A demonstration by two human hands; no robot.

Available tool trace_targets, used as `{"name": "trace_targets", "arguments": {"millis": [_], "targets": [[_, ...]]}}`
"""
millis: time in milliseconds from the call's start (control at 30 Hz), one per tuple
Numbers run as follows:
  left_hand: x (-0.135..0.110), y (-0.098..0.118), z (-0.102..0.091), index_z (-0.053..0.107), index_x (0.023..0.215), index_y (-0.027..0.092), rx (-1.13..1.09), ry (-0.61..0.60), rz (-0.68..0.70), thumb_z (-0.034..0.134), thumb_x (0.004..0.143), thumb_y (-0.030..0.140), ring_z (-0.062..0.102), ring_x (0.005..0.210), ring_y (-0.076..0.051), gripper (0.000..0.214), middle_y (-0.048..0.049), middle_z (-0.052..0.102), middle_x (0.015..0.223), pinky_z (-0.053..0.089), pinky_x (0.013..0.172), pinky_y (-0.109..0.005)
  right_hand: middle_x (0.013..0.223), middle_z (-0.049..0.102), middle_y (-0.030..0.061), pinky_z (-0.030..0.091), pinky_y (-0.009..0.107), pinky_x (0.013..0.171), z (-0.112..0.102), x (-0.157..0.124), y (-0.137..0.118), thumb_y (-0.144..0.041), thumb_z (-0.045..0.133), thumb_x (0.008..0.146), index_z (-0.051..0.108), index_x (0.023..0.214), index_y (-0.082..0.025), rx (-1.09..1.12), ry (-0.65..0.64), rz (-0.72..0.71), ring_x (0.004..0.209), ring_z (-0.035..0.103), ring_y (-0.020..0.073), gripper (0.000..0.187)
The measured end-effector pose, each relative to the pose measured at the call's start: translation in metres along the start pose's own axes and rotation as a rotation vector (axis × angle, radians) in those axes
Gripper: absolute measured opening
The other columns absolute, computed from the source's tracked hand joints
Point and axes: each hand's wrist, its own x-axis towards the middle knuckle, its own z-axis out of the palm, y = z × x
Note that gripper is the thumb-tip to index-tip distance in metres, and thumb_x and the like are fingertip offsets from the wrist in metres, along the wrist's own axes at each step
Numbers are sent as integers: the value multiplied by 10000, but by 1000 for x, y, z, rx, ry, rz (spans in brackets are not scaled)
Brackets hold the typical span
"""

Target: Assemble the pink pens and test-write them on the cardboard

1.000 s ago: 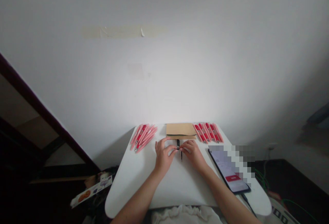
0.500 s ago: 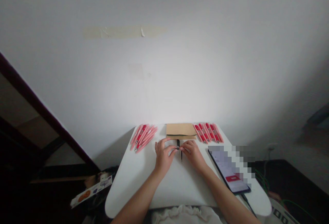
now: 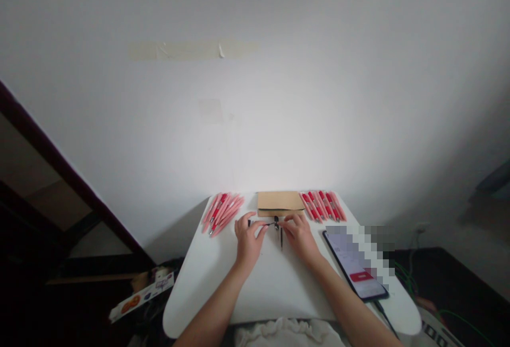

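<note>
Left hand [image 3: 247, 239] and right hand [image 3: 299, 234] each pinched shut on one end of thin dark pen part [image 3: 266, 223]. Part held level just above white desk [image 3: 274, 288], in front of cardboard box [image 3: 280, 201]. Black pen piece [image 3: 281, 239] lies on desk between hands. Pink pen pile [image 3: 221, 211] left of box, red pen pile [image 3: 322, 206] right of it. Phone [image 3: 354, 267] near right forearm.

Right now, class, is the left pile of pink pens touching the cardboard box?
Apart. The head view shows bare white table between the pink pens and the cardboard box.
</note>
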Motion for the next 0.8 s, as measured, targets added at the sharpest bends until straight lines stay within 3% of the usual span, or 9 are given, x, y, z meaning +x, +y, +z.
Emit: {"name": "trace_targets", "arguments": {"millis": [367,800], "targets": [[1,-4,0,731,858,257,9,11,0,677,818,240,551,1101,-254,70,-68,593,1141,433,987,-485,1165,592,73,418,406,923,1,11,-14,-155,633,862,741,1045,-403,-160,-153,5,1122,476,269,327],[1,-2,0,729,855,249,12,8,-17,654,828,250,554,1099,-260,79,-75,593,1139,429,994,-494,1180,590,56,417,411,956,3,16,-14,-168,685,829,764,968,-388,-82,-165,-35,1136,464,264,272]]}}
